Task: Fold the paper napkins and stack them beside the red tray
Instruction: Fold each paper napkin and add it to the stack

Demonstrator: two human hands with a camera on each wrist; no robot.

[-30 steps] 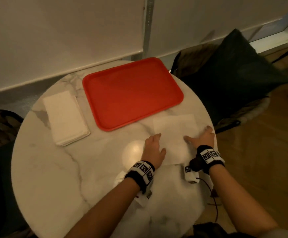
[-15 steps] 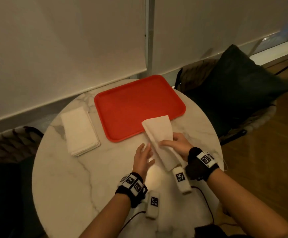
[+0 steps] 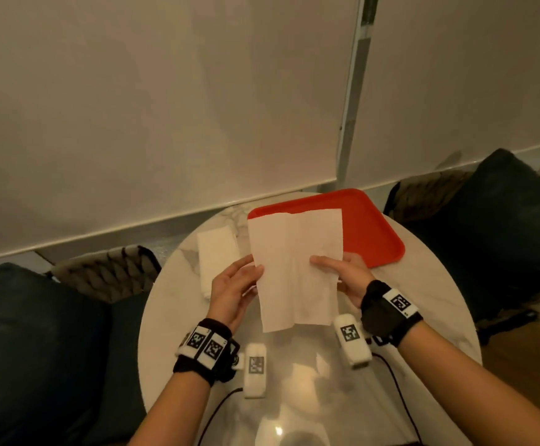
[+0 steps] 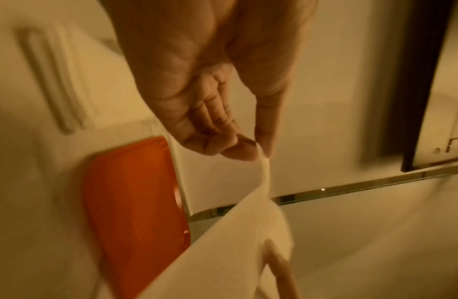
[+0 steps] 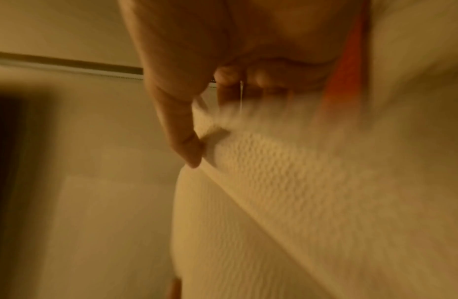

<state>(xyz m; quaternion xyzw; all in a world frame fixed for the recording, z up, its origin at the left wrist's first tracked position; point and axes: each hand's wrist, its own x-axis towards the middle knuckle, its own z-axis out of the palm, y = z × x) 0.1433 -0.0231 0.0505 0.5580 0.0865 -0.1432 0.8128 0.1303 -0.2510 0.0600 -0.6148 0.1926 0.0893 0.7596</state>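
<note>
Holding a paper napkin (image 3: 296,268) up in the air with both hands, the person has it spread wide above the round marble table (image 3: 172,333). The sheet hangs upright, creased down its middle, and its upper part covers the near-left corner of the red tray (image 3: 371,233) from the head camera's angle. The left hand (image 3: 234,291) pinches the napkin's left edge: in the left wrist view the thumb and the curled fingertips (image 4: 238,150) close on a thin strip of paper, the other fingers tucked in behind. The right hand (image 3: 345,278) grips the right edge, thumb lying across the front of the sheet and the fingers behind it; the right wrist view is blurred, but the thumb tip presses into the textured paper (image 5: 286,182) there. Both wrists carry black bands with printed markers, and small white marked units hang below them.

Over on the left side of the tray, a stack of folded napkins (image 3: 218,252) lies flat on the marble, just beside the tray and partly hidden by the left hand. Dark cushions (image 3: 500,226) sit on woven chairs at either side of the table, and pale blinds (image 3: 165,107) fill the background.
</note>
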